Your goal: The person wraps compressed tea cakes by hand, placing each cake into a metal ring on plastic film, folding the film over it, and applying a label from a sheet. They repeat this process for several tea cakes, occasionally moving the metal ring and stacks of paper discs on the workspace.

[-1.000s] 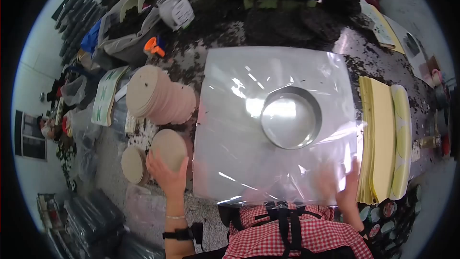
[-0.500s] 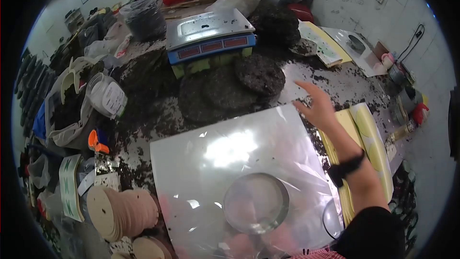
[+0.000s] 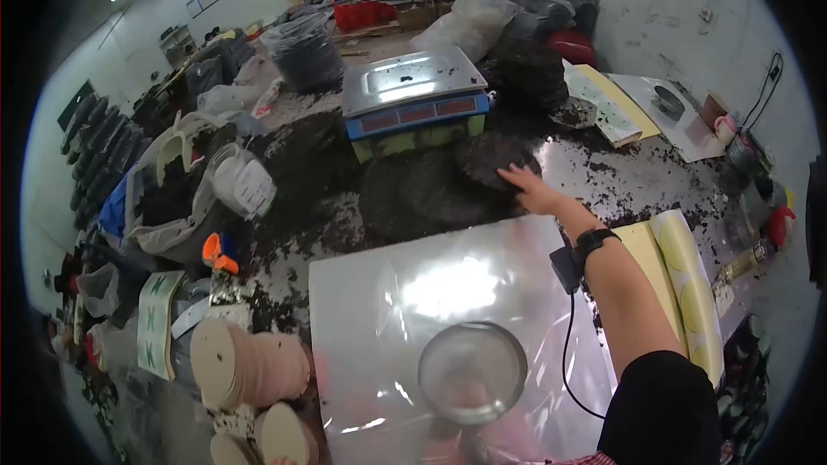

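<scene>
1) So the right hand was reaching over the worktop, fingers stretched out and touching the right edge of a dark round cake, loose rather than clenched from what I could see
2) That cake sat just in front of the scale, partly on top of other dark flat cakes
3) Left hand was barely in view at the bottom edge, by a small beige disc stack, so I couldn't tell if it was gripping anything
4) Nearer the person, a metal ring lay on shiny clear film
5) Left of the film was a bigger beige disc pile, tipped on its side, and to the right were yellow sheets
6) Dark crumbs were scattered all over the place, lol
</scene>
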Demonstrator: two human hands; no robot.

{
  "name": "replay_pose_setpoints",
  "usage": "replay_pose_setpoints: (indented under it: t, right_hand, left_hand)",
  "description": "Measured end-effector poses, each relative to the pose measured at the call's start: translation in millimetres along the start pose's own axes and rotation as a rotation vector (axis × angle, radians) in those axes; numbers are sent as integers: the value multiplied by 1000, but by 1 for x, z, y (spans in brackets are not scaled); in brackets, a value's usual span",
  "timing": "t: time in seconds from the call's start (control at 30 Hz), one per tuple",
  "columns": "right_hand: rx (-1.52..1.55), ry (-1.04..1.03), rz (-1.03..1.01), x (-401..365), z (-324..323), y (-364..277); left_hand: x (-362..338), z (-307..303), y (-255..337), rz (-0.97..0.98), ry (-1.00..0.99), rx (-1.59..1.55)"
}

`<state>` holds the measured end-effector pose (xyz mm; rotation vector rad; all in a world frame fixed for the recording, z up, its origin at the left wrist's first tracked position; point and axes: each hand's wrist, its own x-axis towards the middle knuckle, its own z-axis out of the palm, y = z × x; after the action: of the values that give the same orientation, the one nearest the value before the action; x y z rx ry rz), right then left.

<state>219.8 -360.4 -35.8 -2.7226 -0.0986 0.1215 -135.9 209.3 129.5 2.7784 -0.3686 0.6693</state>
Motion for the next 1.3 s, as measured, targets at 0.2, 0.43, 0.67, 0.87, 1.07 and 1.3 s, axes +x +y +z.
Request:
replay_pose_setpoints:
  t: [0.2,0.43,0.67,0.87,1.07,1.3]
  right_hand:
    - [-207,391,-132,-61,-50,-40]
    - [-383,646,-326,-173,-92,-89]
    - [-277,729,-395,-261,-104,-138]
    - [-251,690,-434,-303,-92,-159]
    - [-273,653,-515,-306,-63,-180]
    - [-148,711,-425,-299,-46,-187]
  left_hand:
    - [-33,34,38,-276,246,-388]
    - [-31,111,143,-497,-808,-1373]
    - [-49,248,252,728,-688,-518]
    - [-72,262,279,792,-721,-618]
    - [-39,176,228,167,-1007,-1284]
    - [29,72,131,339,68,-720]
